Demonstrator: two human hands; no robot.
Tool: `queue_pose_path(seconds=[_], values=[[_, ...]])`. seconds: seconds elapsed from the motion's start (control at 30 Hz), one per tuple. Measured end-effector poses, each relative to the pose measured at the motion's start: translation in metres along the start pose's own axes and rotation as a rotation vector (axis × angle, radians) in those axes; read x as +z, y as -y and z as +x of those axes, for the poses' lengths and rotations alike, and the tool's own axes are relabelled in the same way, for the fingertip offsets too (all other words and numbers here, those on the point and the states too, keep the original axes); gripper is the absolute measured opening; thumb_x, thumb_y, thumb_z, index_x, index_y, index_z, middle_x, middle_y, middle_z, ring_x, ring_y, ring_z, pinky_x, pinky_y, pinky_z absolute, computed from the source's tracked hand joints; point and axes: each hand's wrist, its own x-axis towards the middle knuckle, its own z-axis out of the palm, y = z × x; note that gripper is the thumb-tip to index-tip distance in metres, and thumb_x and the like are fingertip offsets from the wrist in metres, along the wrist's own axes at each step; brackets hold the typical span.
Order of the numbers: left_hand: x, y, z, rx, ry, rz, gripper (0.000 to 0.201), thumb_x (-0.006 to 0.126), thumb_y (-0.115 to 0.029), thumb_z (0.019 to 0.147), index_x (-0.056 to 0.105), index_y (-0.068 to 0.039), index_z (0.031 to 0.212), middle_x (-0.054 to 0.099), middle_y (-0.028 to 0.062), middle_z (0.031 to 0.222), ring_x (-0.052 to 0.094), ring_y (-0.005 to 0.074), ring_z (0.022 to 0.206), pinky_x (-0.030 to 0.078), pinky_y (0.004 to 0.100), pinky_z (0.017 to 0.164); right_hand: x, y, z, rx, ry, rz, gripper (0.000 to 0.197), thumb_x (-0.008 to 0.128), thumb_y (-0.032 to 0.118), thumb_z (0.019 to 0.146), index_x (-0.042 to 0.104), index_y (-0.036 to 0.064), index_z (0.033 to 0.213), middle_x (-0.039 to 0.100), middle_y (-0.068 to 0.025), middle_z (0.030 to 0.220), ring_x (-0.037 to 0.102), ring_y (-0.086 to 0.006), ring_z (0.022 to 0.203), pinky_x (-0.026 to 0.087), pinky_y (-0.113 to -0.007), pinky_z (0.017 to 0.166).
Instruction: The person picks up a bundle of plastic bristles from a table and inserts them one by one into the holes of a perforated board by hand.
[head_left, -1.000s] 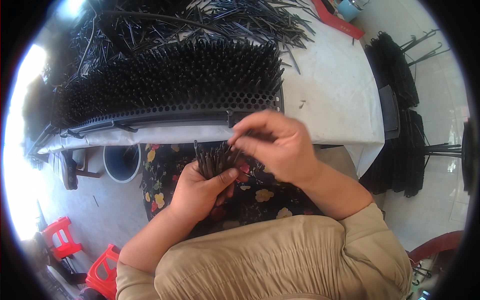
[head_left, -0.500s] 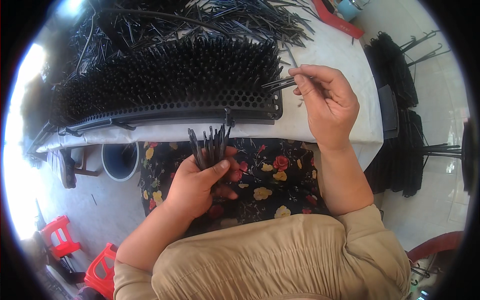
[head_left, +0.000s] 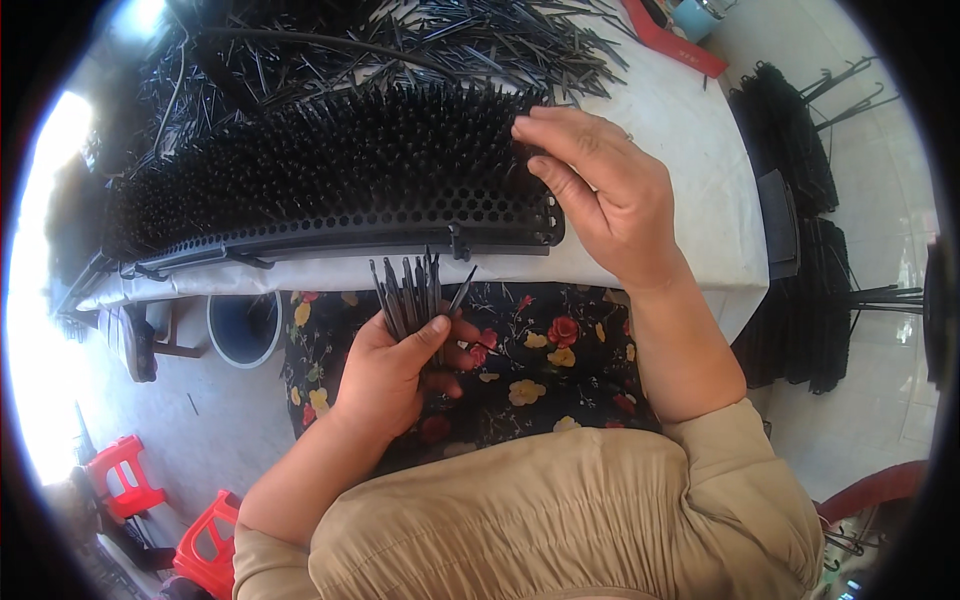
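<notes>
The left hand [head_left: 385, 378] was wrapped around a bundle of black sticks [head_left: 408, 295], its thumb laid across them, the tips fanning up above the flowered cloth [head_left: 545, 390] over the lap. The right hand [head_left: 618, 205] reached to the right end of a black rack [head_left: 500, 238], thumb and forefinger tips slightly apart; whether a stick was pinched there could not be told against the dark background. Upright sticks [head_left: 330, 150] crowded the rack behind a band of bare holes. The step in hand appeared to be setting sticks into holes; the next move seemed to call for aligning an end with a bare hole without knocking neighbours. The palm hid the bundle's lower part, sticks farther left merged together, and the upper edge cut off the loose pile [head_left: 450, 40].
</notes>
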Motion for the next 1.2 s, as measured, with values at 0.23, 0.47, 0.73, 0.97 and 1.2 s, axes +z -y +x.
queue_pose_path(seconds=[0.23,0.47,0.73,0.97,1.2], values=[[-0.008,0.007,0.005,0.046,0.058,0.046,0.015,0.059,-0.013,0.097,0.055,-0.005,0.109,0.069,0.0129,0.096,0.064,0.0156,0.07,0.048,0.0258,0.05,-0.004,0.002,0.003,0.027,0.071,-0.015,0.024,0.073,0.005,0.08,0.072,0.0101,0.103,0.073,-0.0061,0.09,0.069,-0.0245,0.091,0.052,-0.035,0.082],[-0.008,0.007,0.006,0.067,0.044,0.066,0.014,0.06,-0.013,0.097,0.055,-0.004,0.107,0.069,0.0123,0.094,0.063,0.0148,0.069,0.047,0.0246,0.048,-0.003,-0.001,0.001,0.058,0.078,-0.081,0.02,0.073,0.003,0.08,0.072,0.0072,0.1,0.073,-0.0066,0.091,0.068,-0.0289,0.093,0.051,-0.034,0.083],[-0.003,0.01,0.001,0.144,0.012,0.013,0.014,0.058,-0.01,0.096,0.056,-0.003,0.108,0.068,0.0134,0.092,0.062,0.0153,0.064,0.045,0.0237,0.047,-0.001,0.043,-0.023,0.297,0.034,-0.025,0.024,0.074,0.003,0.079,0.068,0.0043,0.102,0.07,-0.0097,0.09,0.068,-0.0284,0.084,0.054,-0.035,0.072],[0.002,0.01,-0.003,0.149,0.151,0.011,0.025,0.06,-0.01,0.096,0.058,-0.001,0.12,0.068,0.0089,0.093,0.061,0.0123,0.068,0.046,0.0218,0.047,0.002,0.063,-0.036,0.94,0.089,0.735,0.025,0.071,0.0,0.086,0.059,0.0024,0.108,0.065,-0.0028,0.078,0.058,-0.0051,0.069,0.046,-0.02,0.061],[0.004,0.014,0.001,0.099,0.064,0.09,0.029,0.061,-0.006,0.094,0.056,-0.001,0.122,0.066,0.0096,0.094,0.061,0.013,0.067,0.044,0.0216,0.043,-0.007,0.008,-0.029,0.171,-0.276,0.029,0.034,0.071,-0.007,0.083,0.055,0.0016,0.112,0.068,-0.0087,0.084,0.066,-0.0124,0.068,0.051,-0.023,0.055]])
